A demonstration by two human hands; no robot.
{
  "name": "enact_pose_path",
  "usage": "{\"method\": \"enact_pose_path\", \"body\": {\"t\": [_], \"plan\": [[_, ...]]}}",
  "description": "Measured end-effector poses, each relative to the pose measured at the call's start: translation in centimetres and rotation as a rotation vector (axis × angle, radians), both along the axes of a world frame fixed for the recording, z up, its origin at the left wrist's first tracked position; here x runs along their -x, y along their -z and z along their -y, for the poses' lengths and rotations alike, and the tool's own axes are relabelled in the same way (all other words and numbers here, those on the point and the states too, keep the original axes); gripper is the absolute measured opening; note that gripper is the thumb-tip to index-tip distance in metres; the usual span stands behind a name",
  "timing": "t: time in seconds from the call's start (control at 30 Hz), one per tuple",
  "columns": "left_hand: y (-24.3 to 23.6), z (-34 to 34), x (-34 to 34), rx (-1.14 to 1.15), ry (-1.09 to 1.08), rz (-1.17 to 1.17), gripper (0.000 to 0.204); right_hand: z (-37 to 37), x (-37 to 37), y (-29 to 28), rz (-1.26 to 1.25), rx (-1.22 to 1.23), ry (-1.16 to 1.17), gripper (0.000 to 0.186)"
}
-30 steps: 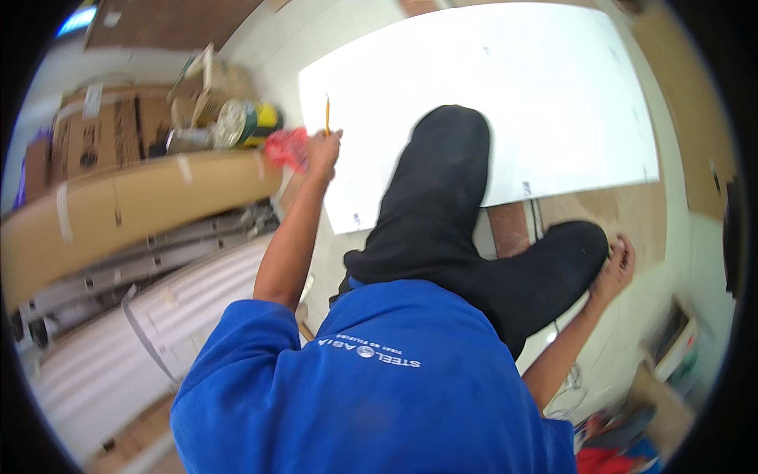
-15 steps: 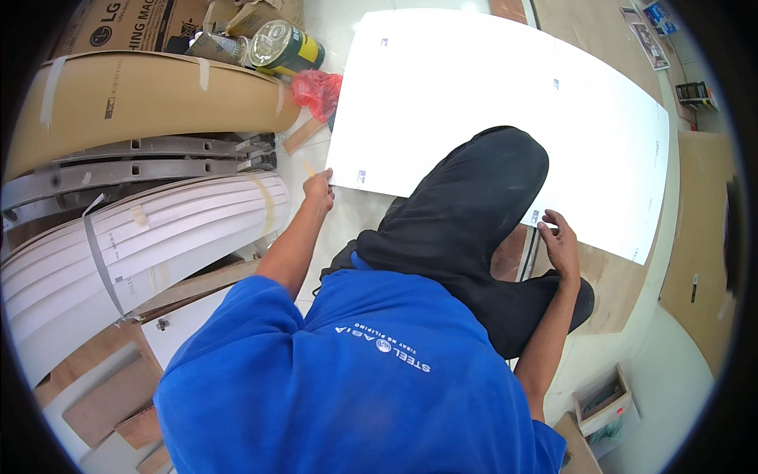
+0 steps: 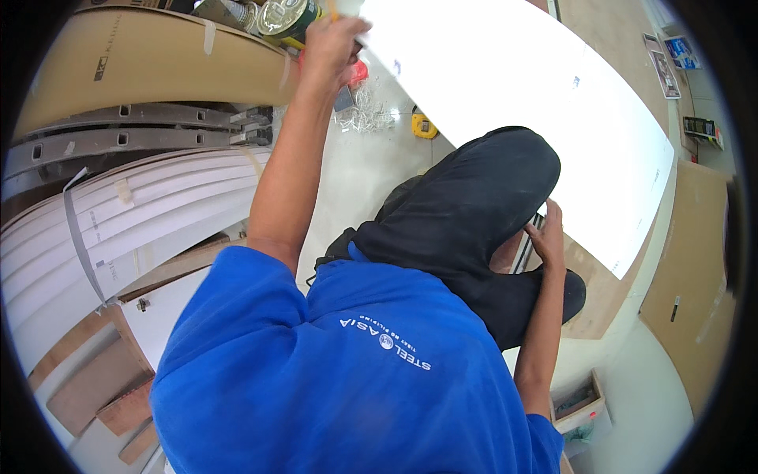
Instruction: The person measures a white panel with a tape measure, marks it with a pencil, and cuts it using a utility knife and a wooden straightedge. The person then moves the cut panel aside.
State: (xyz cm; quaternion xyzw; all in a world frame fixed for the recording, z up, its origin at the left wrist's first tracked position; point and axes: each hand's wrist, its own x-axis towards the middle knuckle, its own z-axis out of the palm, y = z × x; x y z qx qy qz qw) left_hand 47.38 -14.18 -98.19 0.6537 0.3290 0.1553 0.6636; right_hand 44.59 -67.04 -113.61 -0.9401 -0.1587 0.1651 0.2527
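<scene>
Looks like positioning the sheet [image 3: 553, 95]: left hand [image 3: 335, 49] at its edge, pinching a pencil [image 3: 332, 9], right hand [image 3: 549, 233] farther along, grip unreadable, next shift calling for both together!

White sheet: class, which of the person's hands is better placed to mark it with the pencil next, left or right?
Probably the left hand: its grip holds the yellow pencil, close to the white sheet. The right hand is near the sheet's lower edge but shows no pencil.
</scene>
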Motion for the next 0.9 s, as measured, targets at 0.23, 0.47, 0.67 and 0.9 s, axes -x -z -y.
{"method": "enact_pose_path", "body": {"t": [0.23, 0.47, 0.67, 0.9], "plan": [[1.6, -0.7, -5.2, 0.246, 0.572, 0.359, 0.014, -4.1, -3.1, 4.7, -0.437, 0.217, -0.182, 0.055], [24.4, 2.2, 3.4, 0.166, 0.019, -0.180, 0.049, -0.3, -1.2, 3.1, -0.265, 0.161, -0.024, 0.080], [32.8, 5.1, 4.8, -0.572, 0.499, -0.650, 0.053, 7.2, 2.1, -4.8, -0.121, -0.096, 0.432, 0.070], [33.6, 4.8, 9.4, -1.102, 0.807, -0.515, 0.058, 12.8, 6.1, -7.8, 0.041, -0.257, 0.723, 0.055]]}}
